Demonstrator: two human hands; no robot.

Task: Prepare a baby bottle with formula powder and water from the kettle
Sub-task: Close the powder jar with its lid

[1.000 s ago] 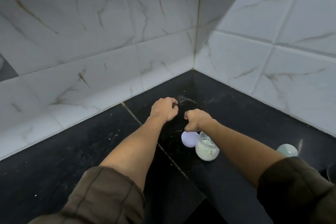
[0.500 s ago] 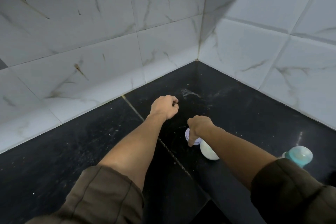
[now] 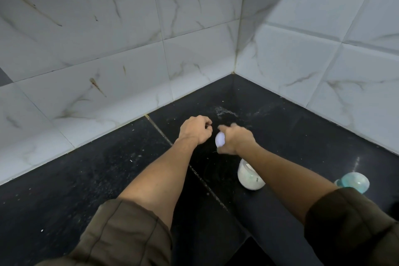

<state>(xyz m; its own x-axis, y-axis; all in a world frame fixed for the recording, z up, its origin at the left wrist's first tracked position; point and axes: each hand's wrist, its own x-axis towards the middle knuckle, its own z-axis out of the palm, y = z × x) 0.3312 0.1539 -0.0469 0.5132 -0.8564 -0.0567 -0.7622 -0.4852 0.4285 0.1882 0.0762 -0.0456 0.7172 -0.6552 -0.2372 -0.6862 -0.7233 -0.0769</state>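
Right now your right hand (image 3: 236,141) hangs above the black counter (image 3: 86,179), fingers curled round a small pale round lid (image 3: 220,139). The lid pokes out at the left edge of the hand, tipped on its side. Your left hand (image 3: 195,129) is just left of it, curled into a fist with nothing showing inside; I cannot tell whether it touches the lid. Nearer to you, partly under your right forearm, the jar (image 3: 250,177) stands on the counter with white powder (image 3: 248,179) in it. Further right, close to your right sleeve (image 3: 349,222), sits a rounded teal cap (image 3: 354,183), well apart from the jar. Marbled wall tiles (image 3: 108,28) meet in a corner on the far side of the counter
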